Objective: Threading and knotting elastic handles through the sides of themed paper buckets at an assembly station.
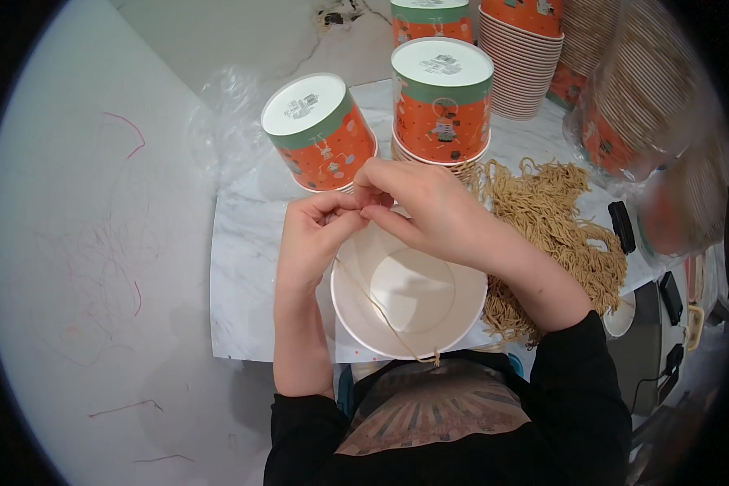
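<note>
Tan, slender cord (386, 319) crosses a round bucket (454, 320).

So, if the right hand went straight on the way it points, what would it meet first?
Probably the left hand; its fingers touch or nearly touch those of the right hand, though exact depth is unclear.

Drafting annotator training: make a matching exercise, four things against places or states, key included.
1. left hand
2. white-lined bucket
3. leftmost orange-and-green bucket
4. tan strings

A. upside down, base showing
B. heaped loosely
C. fingertips close to the right hand
D. mouth up, near the torso

Pairs: 1-C, 2-D, 3-A, 4-B
</note>
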Motion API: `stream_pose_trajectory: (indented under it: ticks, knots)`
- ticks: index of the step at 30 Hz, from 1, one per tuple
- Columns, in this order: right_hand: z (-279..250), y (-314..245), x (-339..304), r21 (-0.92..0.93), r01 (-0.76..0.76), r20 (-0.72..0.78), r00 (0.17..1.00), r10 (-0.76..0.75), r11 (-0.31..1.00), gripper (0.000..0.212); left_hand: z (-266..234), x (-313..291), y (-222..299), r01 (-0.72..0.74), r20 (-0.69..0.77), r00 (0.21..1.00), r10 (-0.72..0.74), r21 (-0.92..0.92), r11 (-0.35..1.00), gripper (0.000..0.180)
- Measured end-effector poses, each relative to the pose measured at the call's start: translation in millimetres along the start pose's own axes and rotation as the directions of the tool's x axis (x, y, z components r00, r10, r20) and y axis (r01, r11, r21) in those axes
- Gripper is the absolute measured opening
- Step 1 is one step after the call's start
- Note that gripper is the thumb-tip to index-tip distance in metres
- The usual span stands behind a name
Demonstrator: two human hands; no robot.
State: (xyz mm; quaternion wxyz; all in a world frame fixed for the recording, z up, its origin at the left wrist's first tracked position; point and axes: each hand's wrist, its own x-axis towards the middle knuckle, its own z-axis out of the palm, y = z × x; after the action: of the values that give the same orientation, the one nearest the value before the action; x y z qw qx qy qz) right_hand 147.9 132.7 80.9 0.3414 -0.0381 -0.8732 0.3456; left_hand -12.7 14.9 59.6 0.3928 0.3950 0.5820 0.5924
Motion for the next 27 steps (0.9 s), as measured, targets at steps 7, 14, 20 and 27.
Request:
stream_pose_trajectory:
  ticks: [7, 14, 20, 27]
  knots:
    - [-3.2, 1.0, -4.6, -0.239, 0.073, 0.069, 0.996, -0.058, 0.968, 0.025, 3.7, 3.6, -1.6, -0.046, -0.062, 0.997, 0.045, -0.025, 0.999, 0.011]
    - [3.5, 0.1, -6.4, -0.362, 0.043, 0.019, 0.999, -0.038, 0.931, 0.032, 1.0, 3.4, 3.2, 0.031, -0.029, 0.999, -0.032, -0.009, 0.999, 0.009]
    - [7.4, -2.4, -7.3, -0.406, 0.037, -0.013, 0.999, -0.046, 0.913, 0.026, 2.8, -0.4, 3.0, 0.026, -0.013, 1.0, -0.027, -0.058, 0.998, 0.007]
    - [6.8, -3.3, -8.9, -0.334, 0.002, -0.027, 1.0, -0.012, 0.943, 0.019, 1.7, 0.6, 0.4, -0.003, -0.029, 1.0, 0.001, -0.059, 0.998, 0.006]
